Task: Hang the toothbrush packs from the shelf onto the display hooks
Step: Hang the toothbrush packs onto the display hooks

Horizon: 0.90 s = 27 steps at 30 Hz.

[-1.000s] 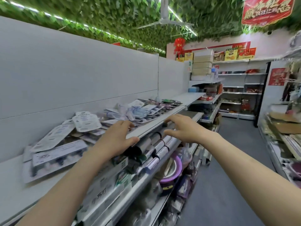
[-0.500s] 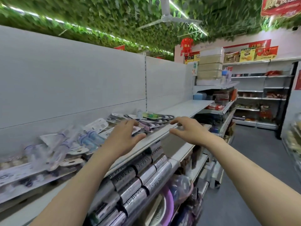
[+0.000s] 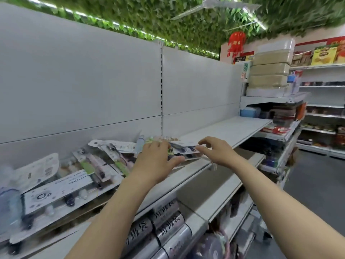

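Observation:
Several toothbrush packs (image 3: pixel 104 165) lie scattered flat in a loose pile on the white shelf (image 3: pixel 229 128), blurred towards the left. My left hand (image 3: pixel 155 161) lies palm down with straight fingers on the right end of the pile. Just right of it, my right hand (image 3: pixel 214 150) reaches in with spread, relaxed fingers, its fingertips at the edge of the rightmost pack (image 3: pixel 183 146). Neither hand grips a pack. No display hooks are in view.
A bare white back panel (image 3: pixel 93 81) rises behind the shelf. Silver rolls (image 3: pixel 168 227) fill the lower shelf under my arms. Stacked boxes (image 3: pixel 268 71) stand on a higher shelf at the right, and the grey aisle floor (image 3: pixel 313 184) runs past stocked shelves.
Both hands have moved forward along the shelf to the right end of the pile. The left now rests on the packs, the right reaches the last pack's edge. My view swung right.

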Motion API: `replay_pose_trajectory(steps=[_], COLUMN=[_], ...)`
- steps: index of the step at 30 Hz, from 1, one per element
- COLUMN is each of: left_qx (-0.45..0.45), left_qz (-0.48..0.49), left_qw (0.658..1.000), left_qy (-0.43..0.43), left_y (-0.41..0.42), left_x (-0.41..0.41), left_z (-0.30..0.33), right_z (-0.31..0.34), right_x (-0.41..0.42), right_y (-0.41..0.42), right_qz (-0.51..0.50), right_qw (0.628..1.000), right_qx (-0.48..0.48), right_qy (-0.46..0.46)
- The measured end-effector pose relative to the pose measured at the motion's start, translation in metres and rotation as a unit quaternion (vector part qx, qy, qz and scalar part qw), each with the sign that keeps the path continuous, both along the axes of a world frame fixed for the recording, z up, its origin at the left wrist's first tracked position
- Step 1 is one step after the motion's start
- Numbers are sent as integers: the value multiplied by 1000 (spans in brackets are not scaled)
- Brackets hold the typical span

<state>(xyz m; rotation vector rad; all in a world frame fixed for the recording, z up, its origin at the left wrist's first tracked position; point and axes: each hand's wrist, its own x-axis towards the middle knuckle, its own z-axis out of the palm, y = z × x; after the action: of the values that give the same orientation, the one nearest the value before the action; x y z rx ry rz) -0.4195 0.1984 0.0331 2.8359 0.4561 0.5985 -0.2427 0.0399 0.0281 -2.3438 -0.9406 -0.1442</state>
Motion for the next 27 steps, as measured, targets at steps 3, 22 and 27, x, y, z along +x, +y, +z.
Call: replay_pose_trajectory(steps=[3, 22, 27], left_qx=[8, -47, -44], left_qz=[36, 232, 249], left_qw=[999, 967, 961], left_qy=[17, -95, -117], left_y=[-2, -23, -25], left_x=[28, 79, 82], left_z=[-4, -32, -29], right_z=[-9, -26, -16], right_x=[41, 166, 181], right_y=[8, 50, 60], right_qz=[9, 206, 162], right_qw=[999, 912, 839], right_qx=[-5, 159, 227], right_qy=[43, 319, 467])
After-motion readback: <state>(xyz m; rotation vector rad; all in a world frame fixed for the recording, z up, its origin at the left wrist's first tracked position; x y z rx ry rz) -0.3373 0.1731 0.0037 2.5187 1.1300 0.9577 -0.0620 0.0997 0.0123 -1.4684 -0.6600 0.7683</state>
